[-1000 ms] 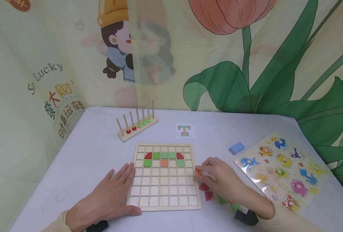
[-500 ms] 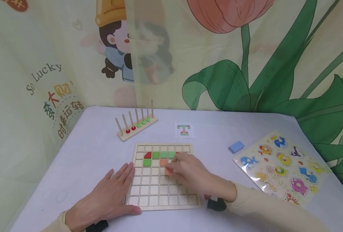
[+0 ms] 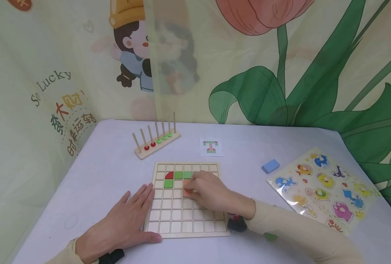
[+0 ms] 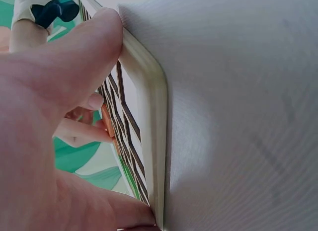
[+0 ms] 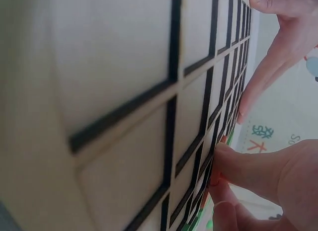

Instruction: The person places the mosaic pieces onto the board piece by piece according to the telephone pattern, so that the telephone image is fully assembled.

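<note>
As our straight-fingered left hand [image 3: 122,222] braces the grid board [image 3: 177,216] | our right hand [image 3: 212,192] pinches an orange tile [image 3: 186,193], apparently being seated | pressing it flat likely next

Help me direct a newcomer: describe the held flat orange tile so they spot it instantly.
Find the square wooden grid board. Over it, the person's right hand pinches the flat orange tile. Unlike the other orange tile just beyond, this one is held.
</note>
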`<action>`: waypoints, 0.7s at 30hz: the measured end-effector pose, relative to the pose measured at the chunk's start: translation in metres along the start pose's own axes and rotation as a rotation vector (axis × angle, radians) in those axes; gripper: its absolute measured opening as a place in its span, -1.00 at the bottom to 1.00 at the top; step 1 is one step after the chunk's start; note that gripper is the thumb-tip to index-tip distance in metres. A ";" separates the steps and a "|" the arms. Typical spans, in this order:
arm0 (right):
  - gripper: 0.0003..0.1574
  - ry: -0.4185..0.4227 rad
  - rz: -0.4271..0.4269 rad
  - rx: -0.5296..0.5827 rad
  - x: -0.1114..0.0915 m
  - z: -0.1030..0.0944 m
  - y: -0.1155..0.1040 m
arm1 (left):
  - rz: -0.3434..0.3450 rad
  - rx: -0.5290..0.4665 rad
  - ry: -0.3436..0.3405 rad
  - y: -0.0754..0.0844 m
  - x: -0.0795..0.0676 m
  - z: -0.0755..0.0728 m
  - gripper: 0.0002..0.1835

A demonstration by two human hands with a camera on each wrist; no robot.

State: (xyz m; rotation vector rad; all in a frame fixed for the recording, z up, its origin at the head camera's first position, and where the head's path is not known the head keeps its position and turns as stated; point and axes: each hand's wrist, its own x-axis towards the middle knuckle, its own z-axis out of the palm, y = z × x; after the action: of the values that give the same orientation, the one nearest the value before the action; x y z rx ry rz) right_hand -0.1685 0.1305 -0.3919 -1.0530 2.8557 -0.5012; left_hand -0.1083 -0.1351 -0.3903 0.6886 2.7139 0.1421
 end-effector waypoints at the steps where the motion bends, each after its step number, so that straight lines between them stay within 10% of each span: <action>1: -0.71 -0.003 0.003 0.002 0.000 0.000 0.000 | 0.000 0.002 0.001 0.000 0.000 0.000 0.40; 21: -0.77 -0.004 0.008 0.022 0.002 0.003 0.005 | -0.003 0.000 0.005 0.000 0.000 0.000 0.40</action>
State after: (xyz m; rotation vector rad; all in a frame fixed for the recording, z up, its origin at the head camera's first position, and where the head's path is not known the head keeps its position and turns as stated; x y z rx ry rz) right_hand -0.1726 0.1326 -0.3963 -1.0378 2.8431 -0.5274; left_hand -0.1086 -0.1346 -0.3899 0.6855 2.7193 0.1428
